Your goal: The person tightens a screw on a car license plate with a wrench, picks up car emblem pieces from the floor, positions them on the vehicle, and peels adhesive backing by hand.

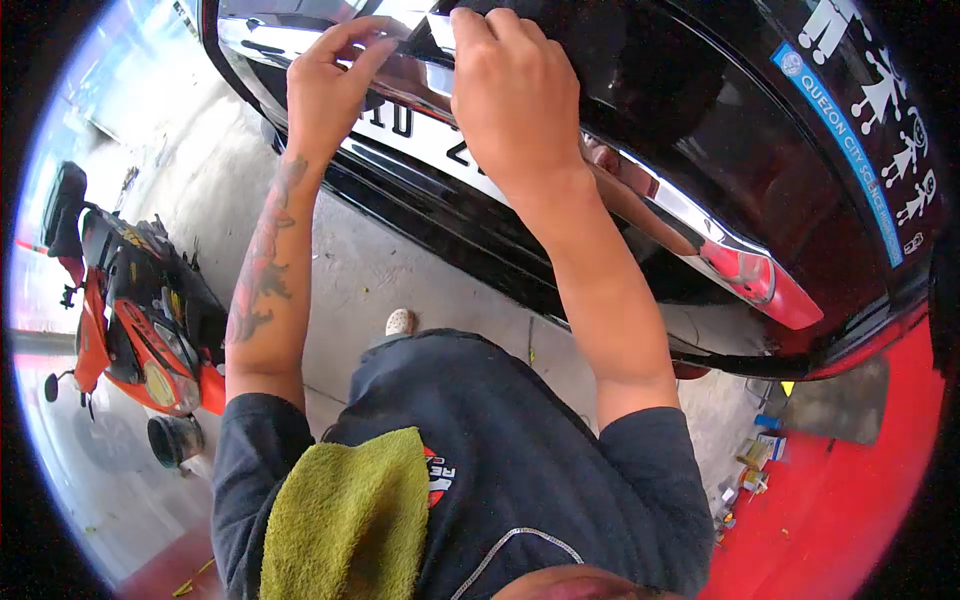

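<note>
Both hands are raised at the back of a black car (660,90), over its chrome trim strip (420,82) and white licence plate (430,140). The thumb and index finger of my left hand (335,85) come together just above the trim; what they pinch, if anything, is too small to name. My right hand (515,105) is closed with its knuckles up, its fingertips hidden behind it. A dark, pale-edged piece (428,38) shows between the hands, its kind unclear. My right hand covers part of the plate.
A green towel (345,510) hangs over my dark shirt. At left stand an orange and black motorcycle (150,310) and a dark bucket (175,440). White figure stickers (880,100) and a blue sticker (835,140) are on the car. Small containers (755,465) lie at lower right.
</note>
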`<action>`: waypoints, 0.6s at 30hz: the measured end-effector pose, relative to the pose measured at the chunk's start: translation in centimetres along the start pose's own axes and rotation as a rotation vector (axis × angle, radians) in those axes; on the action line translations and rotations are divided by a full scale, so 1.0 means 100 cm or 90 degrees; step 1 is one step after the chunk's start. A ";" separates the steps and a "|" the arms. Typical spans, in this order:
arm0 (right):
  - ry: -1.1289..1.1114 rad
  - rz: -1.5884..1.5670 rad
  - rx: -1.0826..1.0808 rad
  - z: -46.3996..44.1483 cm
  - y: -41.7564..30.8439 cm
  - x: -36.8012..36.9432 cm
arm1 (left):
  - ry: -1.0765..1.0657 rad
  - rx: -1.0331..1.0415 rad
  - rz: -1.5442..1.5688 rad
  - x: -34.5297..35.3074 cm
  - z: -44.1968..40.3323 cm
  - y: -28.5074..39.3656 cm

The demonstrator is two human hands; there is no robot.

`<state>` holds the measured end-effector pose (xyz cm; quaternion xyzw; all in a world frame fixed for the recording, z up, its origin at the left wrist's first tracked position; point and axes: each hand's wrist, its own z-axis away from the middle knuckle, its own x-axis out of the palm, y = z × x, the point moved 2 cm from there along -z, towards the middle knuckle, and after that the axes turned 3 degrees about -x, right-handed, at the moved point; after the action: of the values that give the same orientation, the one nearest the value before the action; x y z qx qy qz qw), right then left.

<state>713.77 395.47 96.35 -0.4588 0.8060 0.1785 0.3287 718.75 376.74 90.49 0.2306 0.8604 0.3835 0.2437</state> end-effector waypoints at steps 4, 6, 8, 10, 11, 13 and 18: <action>0.170 0.024 -0.085 0.000 0.002 0.014 | -0.016 0.051 0.010 -0.001 -0.009 -0.001; 0.172 0.038 -0.080 0.002 0.003 0.017 | -0.013 0.060 0.008 0.001 -0.011 0.001; 0.142 0.029 -0.054 0.002 0.002 0.015 | -0.017 0.064 0.003 0.002 -0.013 0.000; 0.082 -0.002 -0.009 0.000 -0.002 0.009 | -0.024 0.064 0.011 0.002 -0.016 0.000; 0.075 0.002 -0.005 0.000 -0.002 0.008 | -0.030 0.063 0.020 0.003 -0.018 0.000; 0.063 0.011 0.002 -0.002 -0.002 0.007 | -0.040 0.060 0.030 0.003 -0.020 0.002; 0.118 0.056 -0.033 -0.004 -0.003 0.011 | -0.047 0.120 -0.013 0.001 -0.022 0.008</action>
<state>713.50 394.39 95.82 -0.4461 0.8472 0.1707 0.2328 717.49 376.04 92.37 0.2579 0.8855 0.2896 0.2558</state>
